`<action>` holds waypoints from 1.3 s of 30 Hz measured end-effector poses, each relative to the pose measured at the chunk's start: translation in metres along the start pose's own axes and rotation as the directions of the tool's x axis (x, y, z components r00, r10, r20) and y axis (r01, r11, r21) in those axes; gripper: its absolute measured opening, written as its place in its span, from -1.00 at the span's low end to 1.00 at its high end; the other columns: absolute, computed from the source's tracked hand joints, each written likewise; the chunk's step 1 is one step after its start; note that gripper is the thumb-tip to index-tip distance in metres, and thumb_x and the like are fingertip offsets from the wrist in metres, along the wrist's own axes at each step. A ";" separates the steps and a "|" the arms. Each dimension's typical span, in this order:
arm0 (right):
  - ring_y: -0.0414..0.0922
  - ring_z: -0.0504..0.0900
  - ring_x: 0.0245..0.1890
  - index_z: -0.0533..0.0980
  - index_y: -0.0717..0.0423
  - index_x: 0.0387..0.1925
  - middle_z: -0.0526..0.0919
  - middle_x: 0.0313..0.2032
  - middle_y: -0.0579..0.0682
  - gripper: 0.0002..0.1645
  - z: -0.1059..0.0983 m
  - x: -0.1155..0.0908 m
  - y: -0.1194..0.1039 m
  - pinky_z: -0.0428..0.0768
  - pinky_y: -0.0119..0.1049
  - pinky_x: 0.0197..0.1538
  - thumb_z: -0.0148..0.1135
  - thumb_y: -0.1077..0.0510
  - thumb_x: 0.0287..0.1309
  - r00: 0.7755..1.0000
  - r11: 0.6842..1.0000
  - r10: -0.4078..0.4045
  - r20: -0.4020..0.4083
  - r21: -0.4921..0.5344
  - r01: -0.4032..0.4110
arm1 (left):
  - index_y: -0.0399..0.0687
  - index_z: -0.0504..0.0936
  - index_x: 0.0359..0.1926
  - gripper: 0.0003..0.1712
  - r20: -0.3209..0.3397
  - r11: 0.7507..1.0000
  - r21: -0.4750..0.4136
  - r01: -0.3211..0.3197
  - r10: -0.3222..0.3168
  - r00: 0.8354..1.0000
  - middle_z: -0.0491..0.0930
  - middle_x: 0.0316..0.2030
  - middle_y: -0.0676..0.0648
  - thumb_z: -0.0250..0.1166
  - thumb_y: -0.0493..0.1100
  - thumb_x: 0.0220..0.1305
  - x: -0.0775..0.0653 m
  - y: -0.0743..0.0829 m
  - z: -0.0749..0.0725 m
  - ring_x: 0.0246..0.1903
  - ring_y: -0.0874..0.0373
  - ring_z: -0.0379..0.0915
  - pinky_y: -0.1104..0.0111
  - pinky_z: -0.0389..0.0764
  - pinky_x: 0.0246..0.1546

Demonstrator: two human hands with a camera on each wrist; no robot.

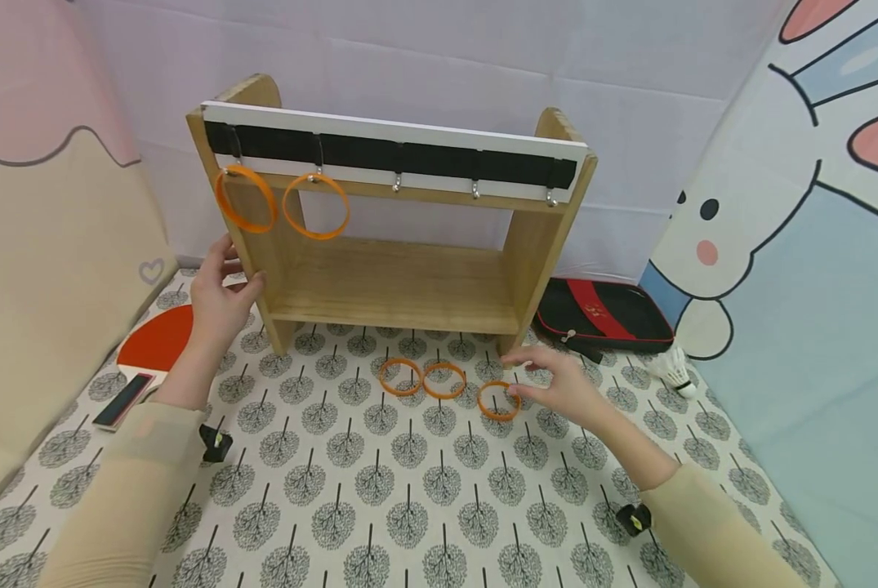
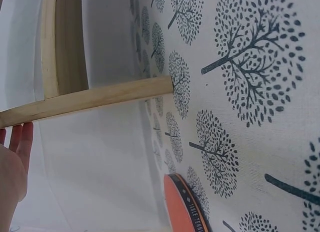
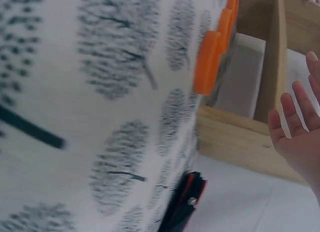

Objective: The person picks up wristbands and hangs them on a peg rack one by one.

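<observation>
A wooden shelf (image 1: 402, 282) stands at the back with a white and black strip along its top, and hooks (image 1: 398, 181) hang from the strip. An orange ring (image 1: 221, 200) is on the leftmost hook, and another orange ring (image 1: 346, 214) on the second. My left hand (image 1: 218, 298) holds the shelf's left side panel (image 2: 100, 97), thumb at its front edge, fingers against its outer face. Three orange rings (image 1: 402, 392) lie on the cloth before the shelf. Beside the rightmost ring (image 3: 206, 67) my right hand (image 1: 559, 388) hovers with fingers spread, holding nothing.
A red table tennis paddle (image 1: 161, 336) and a dark flat object (image 1: 122, 402) lie at the left. At the right are a black and red case (image 1: 615, 314) and a shuttlecock (image 1: 672, 371). Tree-patterned cloth (image 1: 409, 506) covers the table, and fabric walls surround it.
</observation>
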State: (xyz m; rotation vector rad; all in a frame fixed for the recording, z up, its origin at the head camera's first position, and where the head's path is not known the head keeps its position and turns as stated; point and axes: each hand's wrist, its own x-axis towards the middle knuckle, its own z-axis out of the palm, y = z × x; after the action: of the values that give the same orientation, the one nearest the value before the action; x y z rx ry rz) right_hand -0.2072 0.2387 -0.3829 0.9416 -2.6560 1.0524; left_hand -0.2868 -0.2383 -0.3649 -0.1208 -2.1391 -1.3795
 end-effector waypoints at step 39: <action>-0.14 0.59 -0.21 0.63 0.04 -0.08 0.64 -0.06 0.00 -0.73 0.018 0.004 0.055 0.59 -0.31 -0.25 0.17 0.07 0.25 0.936 0.980 0.191 0.295 -0.104 -0.168 | 0.26 0.28 0.34 -0.28 -0.003 1.000 -0.003 -0.008 0.008 1.000 0.44 0.04 -0.05 0.24 -0.27 0.16 0.001 -0.003 0.000 -0.11 0.30 0.40 0.69 0.56 -0.22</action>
State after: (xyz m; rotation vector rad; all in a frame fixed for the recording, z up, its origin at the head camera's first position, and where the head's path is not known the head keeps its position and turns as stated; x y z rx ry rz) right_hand -0.2419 0.2559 -0.4265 0.9257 -3.0623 0.8905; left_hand -0.2886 -0.2396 -0.3669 -0.1287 -2.1319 -1.3773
